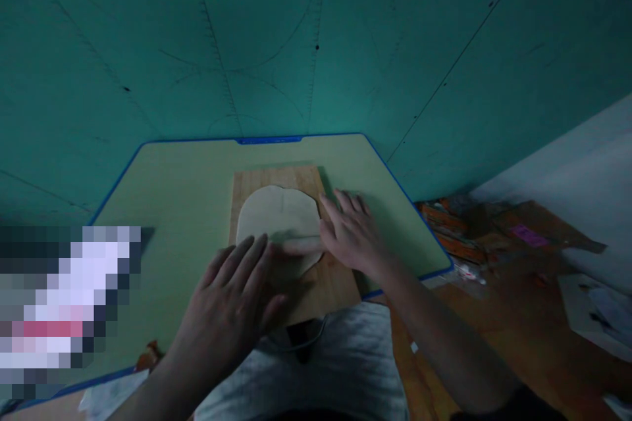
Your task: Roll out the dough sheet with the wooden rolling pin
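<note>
A wooden board (340, 283) lies on the pale table, with a wide, thin sheet of rolled dough (279, 212) on it. Across the dough's near part runs a slim rolling pin (300, 247). My left hand (232, 286) rests over the pin's left end, fingers stretched forward and palm down; that end is hidden beneath it. At the pin's right end lies my right hand (353, 227), its fingers outstretched and spread past the board's right edge. Neither hand's fingers wrap round the pin.
The pale table (168, 210) has a blue rim and stands against a green wall (276, 33). A pixelated patch covers its left side. A small brown object (148, 355) sits near the front left edge. Packaging (523, 230) and a white box (592, 309) lie on the floor at right.
</note>
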Available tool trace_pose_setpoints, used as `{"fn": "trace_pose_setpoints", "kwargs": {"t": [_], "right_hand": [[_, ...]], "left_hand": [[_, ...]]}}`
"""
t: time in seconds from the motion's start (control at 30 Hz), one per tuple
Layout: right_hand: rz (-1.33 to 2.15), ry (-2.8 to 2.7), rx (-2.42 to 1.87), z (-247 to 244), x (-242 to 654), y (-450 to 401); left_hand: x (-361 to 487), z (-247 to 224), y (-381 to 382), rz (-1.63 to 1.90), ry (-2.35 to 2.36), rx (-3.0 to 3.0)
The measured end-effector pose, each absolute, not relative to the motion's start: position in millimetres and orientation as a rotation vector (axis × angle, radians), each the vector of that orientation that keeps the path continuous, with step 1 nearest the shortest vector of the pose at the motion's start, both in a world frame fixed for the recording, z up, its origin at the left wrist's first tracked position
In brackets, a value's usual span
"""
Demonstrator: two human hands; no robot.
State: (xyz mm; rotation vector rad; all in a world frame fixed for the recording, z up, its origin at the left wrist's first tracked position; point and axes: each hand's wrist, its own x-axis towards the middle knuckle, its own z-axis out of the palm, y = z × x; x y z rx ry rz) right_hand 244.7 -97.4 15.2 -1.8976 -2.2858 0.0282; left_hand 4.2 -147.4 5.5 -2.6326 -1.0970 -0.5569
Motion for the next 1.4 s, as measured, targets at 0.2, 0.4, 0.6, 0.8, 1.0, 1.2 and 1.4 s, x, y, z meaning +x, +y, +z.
{"fn": "trace_pose_setpoints", "kwargs": {"t": [0.2,0.4,0.6,0.8,1.0,1.2,1.4], "right_hand": [[-0.028,-2.334,-1.83,15,242,-140],[-0.018,-2.341,-1.797,15,243,-147],[0.111,-2.153,-2.01,21,239,-79],[0.042,-2.229,-1.958,17,238,-92],[-0.068,-2.188,-1.914,11,228,-151],[-0.151,-2.183,-1.83,3,219,-190],[-0.229,-2.208,-1.716,-4,220,-224]], "left_hand": [[-1,25,-165,-0.675,-1.058,-2.677],[15,32,-116,-0.656,-1.227,-2.702],[33,37,-47,-0.534,-1.513,-2.517],[27,24,-57,-0.469,-1.457,-2.584],[13,1,-101,-0.565,-1.232,-2.585],[8,0,-126,-0.57,-1.281,-2.576],[-4,-2,-157,-0.556,-1.194,-2.538]]}}
